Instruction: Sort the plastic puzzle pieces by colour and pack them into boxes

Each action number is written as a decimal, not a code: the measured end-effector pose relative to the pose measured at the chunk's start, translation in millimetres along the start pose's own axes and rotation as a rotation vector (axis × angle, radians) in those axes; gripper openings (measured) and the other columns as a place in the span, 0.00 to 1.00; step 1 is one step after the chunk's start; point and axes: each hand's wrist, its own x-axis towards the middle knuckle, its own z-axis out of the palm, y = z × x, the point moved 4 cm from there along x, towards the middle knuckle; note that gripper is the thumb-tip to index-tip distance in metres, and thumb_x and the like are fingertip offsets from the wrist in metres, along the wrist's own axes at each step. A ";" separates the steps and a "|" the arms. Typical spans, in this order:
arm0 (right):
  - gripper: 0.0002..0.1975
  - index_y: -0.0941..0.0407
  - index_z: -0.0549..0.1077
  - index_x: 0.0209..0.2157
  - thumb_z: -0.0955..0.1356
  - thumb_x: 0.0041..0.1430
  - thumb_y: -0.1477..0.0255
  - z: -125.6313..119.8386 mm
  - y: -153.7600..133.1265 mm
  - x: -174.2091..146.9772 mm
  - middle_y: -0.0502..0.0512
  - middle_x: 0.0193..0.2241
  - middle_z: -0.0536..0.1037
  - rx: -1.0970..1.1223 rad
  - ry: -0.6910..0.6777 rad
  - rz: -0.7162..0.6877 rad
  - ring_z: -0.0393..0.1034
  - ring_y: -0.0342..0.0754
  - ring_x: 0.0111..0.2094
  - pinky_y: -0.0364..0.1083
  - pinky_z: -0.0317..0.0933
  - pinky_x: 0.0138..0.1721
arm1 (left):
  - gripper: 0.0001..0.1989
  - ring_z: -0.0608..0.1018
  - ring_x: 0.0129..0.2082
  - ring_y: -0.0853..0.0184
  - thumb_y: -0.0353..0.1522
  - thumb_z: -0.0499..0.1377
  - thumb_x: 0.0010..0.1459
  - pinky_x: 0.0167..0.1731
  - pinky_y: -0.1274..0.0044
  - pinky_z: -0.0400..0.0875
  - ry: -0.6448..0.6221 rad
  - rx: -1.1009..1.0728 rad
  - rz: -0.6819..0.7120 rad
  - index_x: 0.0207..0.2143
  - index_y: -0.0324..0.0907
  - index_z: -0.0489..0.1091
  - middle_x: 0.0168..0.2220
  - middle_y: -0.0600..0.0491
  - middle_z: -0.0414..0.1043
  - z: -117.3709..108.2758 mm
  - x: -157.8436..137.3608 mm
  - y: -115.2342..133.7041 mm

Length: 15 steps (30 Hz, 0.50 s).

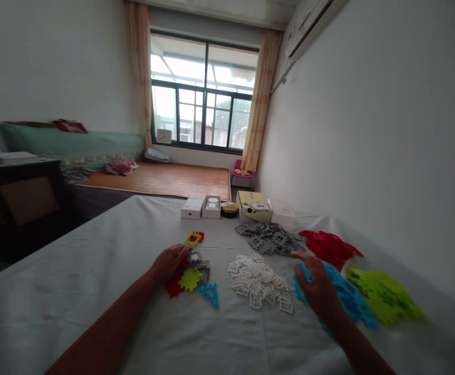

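My left hand point(172, 262) lies over the left edge of a small mixed group of plastic interlocking pieces, fingers stretched out. In that group are red pieces point(174, 286), a lime green gear-like piece point(190, 279), grey pieces point(204, 272) and a blue triangle point(211, 294). A lime green ring-shaped piece point(192, 239) sits just beyond my fingertips, with red beside it. My right hand point(315, 281) is above the left side of a blue pile point(350, 299), its fingers apart. I see nothing held in it. Between the hands is a heap of white window-like pieces point(256, 281).
Grey pieces point(268, 239), red pieces point(329, 247) and lime green pieces point(383, 294) form further piles. White boxes point(192, 207), a round tin point(229, 209), a yellow box point(254, 207) and a clear container point(282, 212) line the back of the cloth-covered table point(95, 260).
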 end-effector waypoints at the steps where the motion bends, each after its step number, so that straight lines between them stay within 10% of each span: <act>1: 0.15 0.53 0.68 0.48 0.61 0.61 0.66 20.5 -25.4 2.0 0.58 0.47 0.73 0.052 -0.104 -0.075 0.64 0.52 0.50 0.55 0.59 0.52 | 0.26 0.76 0.43 0.62 0.45 0.41 0.64 0.47 0.74 0.67 0.018 0.008 0.002 0.41 0.44 0.75 0.41 0.49 0.77 -0.7 -0.8 0.7; 7: 0.18 0.53 0.68 0.50 0.63 0.58 0.75 113.7 -127.9 21.7 0.57 0.48 0.74 0.214 -0.511 -0.305 0.65 0.51 0.50 0.53 0.60 0.52 | 0.24 0.76 0.45 0.63 0.42 0.41 0.64 0.48 0.74 0.67 0.163 0.059 -0.100 0.42 0.43 0.74 0.42 0.49 0.77 -16.8 -4.1 -23.3; 15: 0.28 0.57 0.66 0.55 0.70 0.52 0.69 211.8 -159.2 53.5 0.61 0.50 0.74 0.157 -0.724 -0.233 0.66 0.54 0.50 0.52 0.60 0.50 | 0.21 0.77 0.42 0.64 0.40 0.43 0.65 0.45 0.75 0.67 0.155 0.066 -0.081 0.38 0.44 0.75 0.39 0.50 0.77 -14.7 -3.4 -27.3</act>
